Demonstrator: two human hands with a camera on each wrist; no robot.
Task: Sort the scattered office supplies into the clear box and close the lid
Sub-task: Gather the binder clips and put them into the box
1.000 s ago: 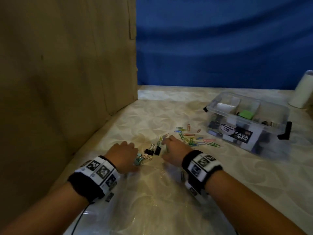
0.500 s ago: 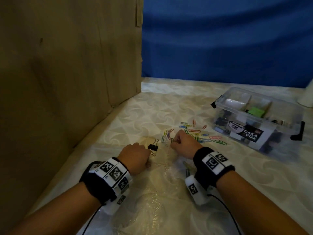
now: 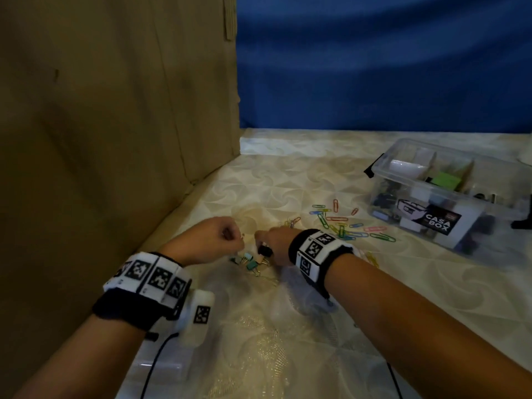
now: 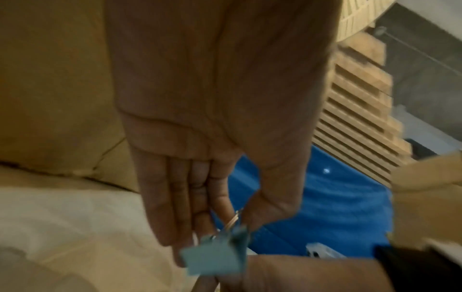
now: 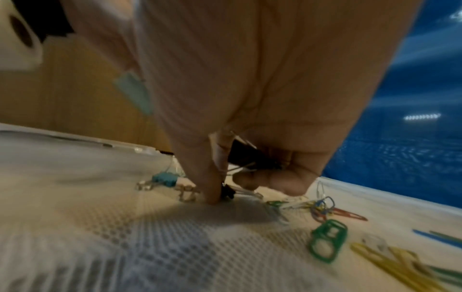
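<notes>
My left hand [image 3: 230, 236] is raised a little off the table and pinches the wire handle of a light blue binder clip [image 4: 215, 256], which hangs below the fingers. My right hand [image 3: 260, 240] is down on the table beside it. It grips a black binder clip [image 5: 247, 156] against the palm, and its index fingertip [image 5: 212, 197] touches the cloth by another small black clip [image 5: 227, 192]. Teal and pale binder clips [image 3: 252, 264] lie between the hands. Coloured paper clips [image 3: 342, 226] are scattered to the right. The clear box [image 3: 403, 156] stands open at the far right.
A tall cardboard wall [image 3: 115, 110] closes off the left side and a blue cloth [image 3: 374, 67] hangs at the back. A white paper roll [image 5: 17, 39] shows in the right wrist view. A clear plastic piece [image 3: 161, 367] lies under my forearms.
My left hand has risen from the table with the light blue binder clip. My right hand has come back from the paper clips to the binder clips.
</notes>
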